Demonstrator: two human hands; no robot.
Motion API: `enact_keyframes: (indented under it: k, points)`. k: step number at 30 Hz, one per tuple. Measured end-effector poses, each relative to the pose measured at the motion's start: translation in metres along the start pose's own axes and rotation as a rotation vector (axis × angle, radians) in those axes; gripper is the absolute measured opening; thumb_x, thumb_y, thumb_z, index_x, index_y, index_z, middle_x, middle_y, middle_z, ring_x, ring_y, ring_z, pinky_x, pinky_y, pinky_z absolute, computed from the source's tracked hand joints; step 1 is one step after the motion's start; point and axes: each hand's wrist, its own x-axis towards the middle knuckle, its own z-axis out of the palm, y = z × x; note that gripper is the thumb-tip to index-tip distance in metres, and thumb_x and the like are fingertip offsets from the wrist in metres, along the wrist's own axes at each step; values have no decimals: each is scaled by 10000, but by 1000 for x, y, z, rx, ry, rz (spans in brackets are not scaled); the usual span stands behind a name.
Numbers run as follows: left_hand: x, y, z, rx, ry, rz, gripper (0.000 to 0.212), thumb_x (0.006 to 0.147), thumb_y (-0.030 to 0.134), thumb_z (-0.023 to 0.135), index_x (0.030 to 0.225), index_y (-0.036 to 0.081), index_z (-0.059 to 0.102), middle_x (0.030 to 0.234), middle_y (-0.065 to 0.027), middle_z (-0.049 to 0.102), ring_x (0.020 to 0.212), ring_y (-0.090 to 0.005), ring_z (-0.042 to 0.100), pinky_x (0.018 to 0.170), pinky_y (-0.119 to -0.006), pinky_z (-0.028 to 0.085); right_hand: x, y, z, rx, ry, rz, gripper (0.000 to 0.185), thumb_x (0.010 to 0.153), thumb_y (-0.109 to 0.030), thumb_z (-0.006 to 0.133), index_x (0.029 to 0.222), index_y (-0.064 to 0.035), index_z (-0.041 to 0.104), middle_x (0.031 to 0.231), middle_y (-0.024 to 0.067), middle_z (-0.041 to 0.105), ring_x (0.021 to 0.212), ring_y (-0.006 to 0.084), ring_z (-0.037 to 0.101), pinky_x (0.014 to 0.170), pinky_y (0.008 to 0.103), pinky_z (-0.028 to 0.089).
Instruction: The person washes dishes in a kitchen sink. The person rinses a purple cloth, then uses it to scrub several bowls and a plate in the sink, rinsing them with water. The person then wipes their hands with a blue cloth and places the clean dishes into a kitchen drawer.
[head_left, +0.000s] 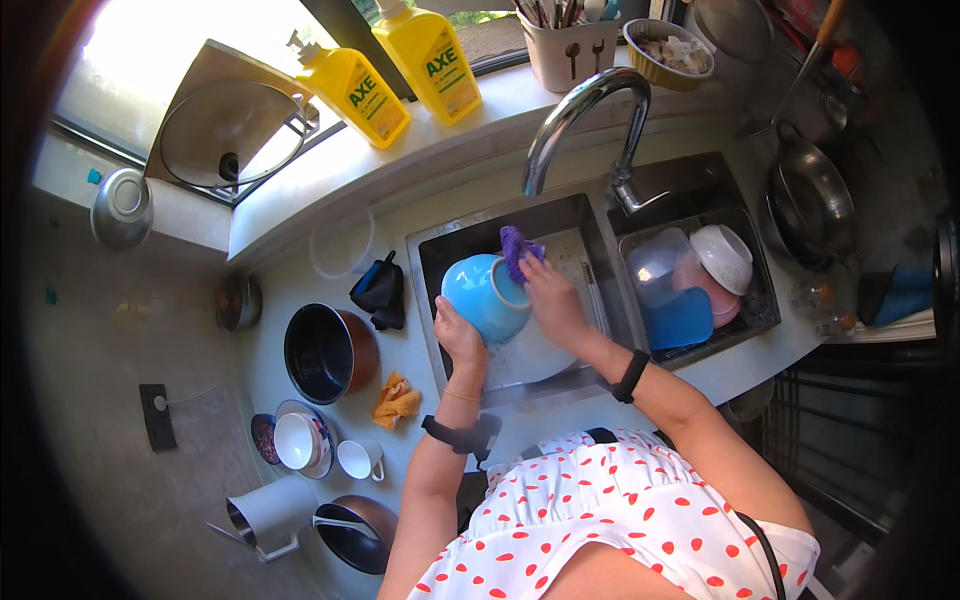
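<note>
My left hand (460, 336) grips a glossy light-blue bowl (480, 296) by its rim side, tilted so that its foot ring points right. Pressed against that foot is a purple cloth (517, 249), held in the fingers of my right hand (553, 300). Both hands are over the left basin of a steel sink (615, 330). Below the bowl, a large pale round dish or board (532, 360) lies in the basin, partly covered by my hands and the bowl. A chrome faucet (581, 94) arches above, and no stream of water shows under its spout.
The right basin holds a white bowl (721, 259), a blue plastic item (677, 319) and a clear container (656, 262). Left on the counter are a dark pot (322, 352), an orange cloth (396, 401), stacked bowls (296, 441) and a white mug (360, 457). Yellow soap bottles (427, 64) line the sill.
</note>
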Motion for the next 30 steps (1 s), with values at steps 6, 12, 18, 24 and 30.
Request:
enact_keyframes:
  k: [6,12,18,24,30]
  points:
    - [7,-27,-5,21,1,-22,441,945,347,276,950,-18,524,866,-85,585,752,-170,572,698,-293,473,-15,-20,5,103,-12,-46,301,773,-29,479,1067,6,535,1143,177,517,1056,388,459,923,427,361]
    - [17,-43,-21,-213,-195,-182,317,929,239,316,1019,15,521,954,-88,583,852,-209,573,799,-344,459,-16,-46,7,30,-38,-348,275,736,-91,509,995,-46,589,1143,98,536,1046,307,456,903,401,343]
    - [4,-47,-27,73,-365,164,302,915,255,421,964,-12,554,937,-55,590,840,-123,548,747,-265,440,25,-49,10,39,-262,-330,264,722,-147,517,950,-75,629,1029,95,592,956,277,532,851,389,396]
    - [0,-26,-45,171,-425,-144,396,935,355,329,958,7,518,918,-57,570,785,-144,551,702,-299,463,62,5,6,676,-666,219,300,798,-146,446,1018,-15,601,992,126,611,904,205,574,823,300,434]
    - [0,-2,-20,-458,-157,-419,508,923,434,275,1130,9,461,1115,-141,521,995,-258,532,874,-382,433,21,35,20,1072,-322,534,347,867,-136,397,1166,20,477,1117,125,545,1000,175,511,897,276,373]
